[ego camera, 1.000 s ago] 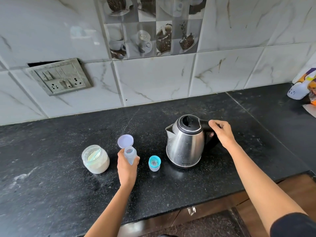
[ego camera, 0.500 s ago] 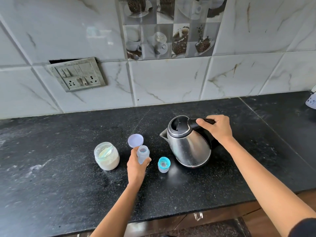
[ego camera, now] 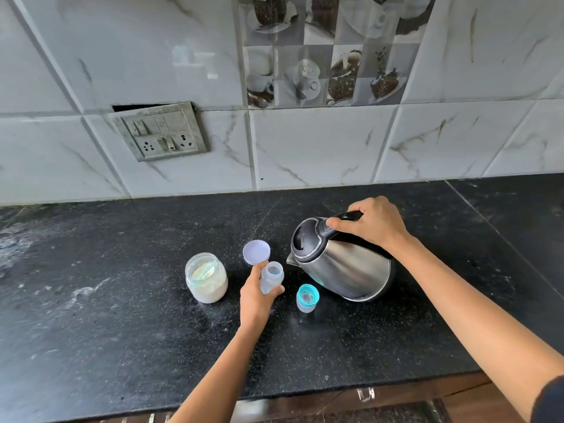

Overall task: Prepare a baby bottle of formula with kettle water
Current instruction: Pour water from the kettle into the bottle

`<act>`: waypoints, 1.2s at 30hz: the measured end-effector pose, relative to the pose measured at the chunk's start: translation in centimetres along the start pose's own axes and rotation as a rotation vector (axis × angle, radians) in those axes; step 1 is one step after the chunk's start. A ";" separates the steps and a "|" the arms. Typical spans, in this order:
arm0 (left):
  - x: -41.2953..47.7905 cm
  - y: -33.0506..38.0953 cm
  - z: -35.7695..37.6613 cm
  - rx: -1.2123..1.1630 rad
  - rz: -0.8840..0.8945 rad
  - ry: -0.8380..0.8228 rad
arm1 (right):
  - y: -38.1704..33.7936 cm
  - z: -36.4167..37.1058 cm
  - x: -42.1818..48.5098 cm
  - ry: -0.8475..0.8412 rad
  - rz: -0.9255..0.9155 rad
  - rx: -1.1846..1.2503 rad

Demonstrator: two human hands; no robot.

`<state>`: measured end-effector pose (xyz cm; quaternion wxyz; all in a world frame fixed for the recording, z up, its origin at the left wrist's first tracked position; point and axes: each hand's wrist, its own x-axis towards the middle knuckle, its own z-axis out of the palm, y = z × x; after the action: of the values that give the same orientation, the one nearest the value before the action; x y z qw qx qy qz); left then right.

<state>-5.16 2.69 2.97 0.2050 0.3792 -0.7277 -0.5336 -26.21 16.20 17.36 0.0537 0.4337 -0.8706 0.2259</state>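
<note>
My left hand holds a small clear baby bottle, open at the top, upright on the black counter. My right hand grips the black handle of a steel kettle. The kettle is lifted and tilted left, its spout just right of the bottle's mouth. The bottle's teal nipple cap stands on the counter between bottle and kettle. An open jar of white formula powder sits to the left, with its pale lid lying behind the bottle.
The black stone counter runs to a front edge near me, with cabinet fronts below. A tiled wall rises behind, with a switch and socket plate at the left. White powder smears mark the counter's left side.
My right hand has lifted the kettle and tipped it left so its spout nears the bottle. My left hand has kept hold of the bottle.
</note>
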 end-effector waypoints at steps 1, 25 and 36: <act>0.1 -0.1 0.1 0.000 -0.002 -0.005 | -0.2 -0.1 0.1 -0.010 -0.014 -0.013; 1.7 -2.1 0.6 0.005 0.011 -0.011 | -4.7 -2.1 2.8 -0.092 -0.223 -0.214; 1.7 -2.2 0.7 0.002 0.008 0.000 | -5.1 -2.9 2.9 -0.106 -0.245 -0.203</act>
<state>-6.02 1.53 0.49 0.2067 0.3766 -0.7296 -0.5321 -24.33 12.66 22.62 0.0782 0.5401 -0.8313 0.1053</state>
